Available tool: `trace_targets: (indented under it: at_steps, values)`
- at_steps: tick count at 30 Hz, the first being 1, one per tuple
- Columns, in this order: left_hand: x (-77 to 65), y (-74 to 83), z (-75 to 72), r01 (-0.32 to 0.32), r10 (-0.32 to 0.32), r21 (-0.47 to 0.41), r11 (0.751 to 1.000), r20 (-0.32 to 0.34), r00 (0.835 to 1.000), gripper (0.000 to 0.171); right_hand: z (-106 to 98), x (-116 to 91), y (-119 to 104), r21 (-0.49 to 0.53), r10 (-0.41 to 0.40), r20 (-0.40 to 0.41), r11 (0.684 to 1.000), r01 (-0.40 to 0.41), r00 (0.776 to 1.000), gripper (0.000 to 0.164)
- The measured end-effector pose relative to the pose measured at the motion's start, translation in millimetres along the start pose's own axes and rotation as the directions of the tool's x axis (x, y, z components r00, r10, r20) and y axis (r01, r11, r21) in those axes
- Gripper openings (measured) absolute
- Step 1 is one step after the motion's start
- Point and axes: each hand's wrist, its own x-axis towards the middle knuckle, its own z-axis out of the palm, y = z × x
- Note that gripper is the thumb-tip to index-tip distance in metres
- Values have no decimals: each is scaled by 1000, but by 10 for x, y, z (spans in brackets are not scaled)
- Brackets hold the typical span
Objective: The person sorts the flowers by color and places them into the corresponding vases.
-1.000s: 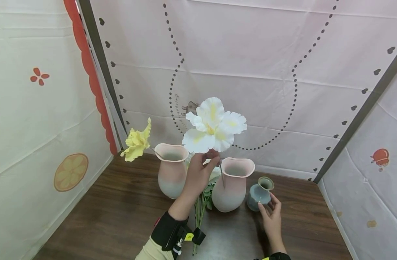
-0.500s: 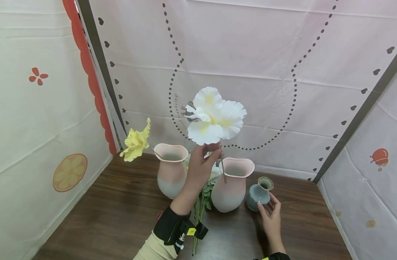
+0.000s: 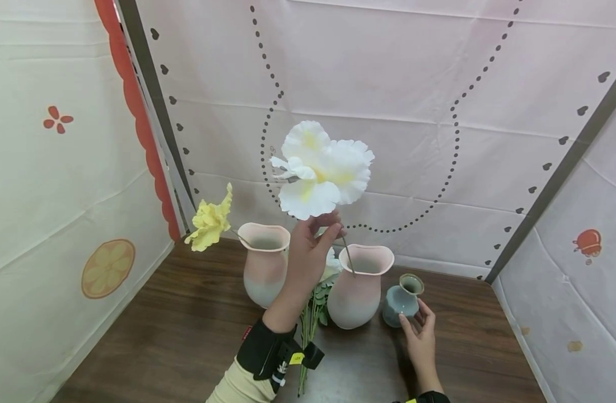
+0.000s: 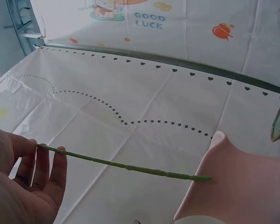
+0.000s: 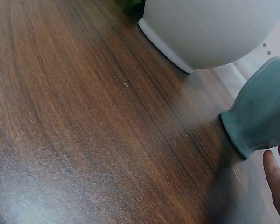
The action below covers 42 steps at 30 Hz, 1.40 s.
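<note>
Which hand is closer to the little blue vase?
Right. The right hand is at the little blue vase, by its right side; the left hand is farther left and higher, holding the white flower.

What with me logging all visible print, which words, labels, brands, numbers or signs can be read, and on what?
"GOOD LUCK", on cloth, left wrist view.
Left yellow tag, on wrist gear: too small to read.
Red tag, same gear: too small to read.
Right yellow tag, beside black wristband: cut off, unreadable.
Print behind the white flower: mostly hidden, unreadable.
</note>
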Motion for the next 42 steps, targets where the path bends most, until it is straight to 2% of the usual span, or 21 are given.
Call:
trace_targets:
  at_steps: [6, 10, 12, 20, 27, 33, 42]
  values:
    - [0, 29, -8, -71, 66, -69, 995, -75, 995, 19, 6, -3, 1, -9, 3, -1, 1000, -3, 1000, 63]
    - [2, 47, -14, -71, 62, -100, 992, -97, 993, 20, 5, -1, 9, -1, -1, -2, 1000, 1, 1000, 64]
    - [1, 30, -15, -59, 51, -94, 994, -86, 995, 21, 4, 0, 17, 1, -5, -4, 1000, 5, 1000, 63]
    - [-48, -134, -5, 18, -16, 43, 999, -50, 999, 22, 6, -1, 23, -15, 4, -7, 1000, -4, 1000, 64]
    - [-67, -299, 9, 33, -32, 38, 999, -2, 999, 21, 4, -1, 13, -18, 14, -6, 1000, -15, 1000, 64]
    - [-97, -426, 19, 37, -38, 69, 997, 22, 999, 19, 2, -5, 5, -21, 14, -5, 1000, -14, 1000, 65]
    - [-142, -513, 37, 75, -79, 93, 993, 46, 996, 26, 4, -8, 11, -25, 19, -2, 1000, -19, 1000, 64]
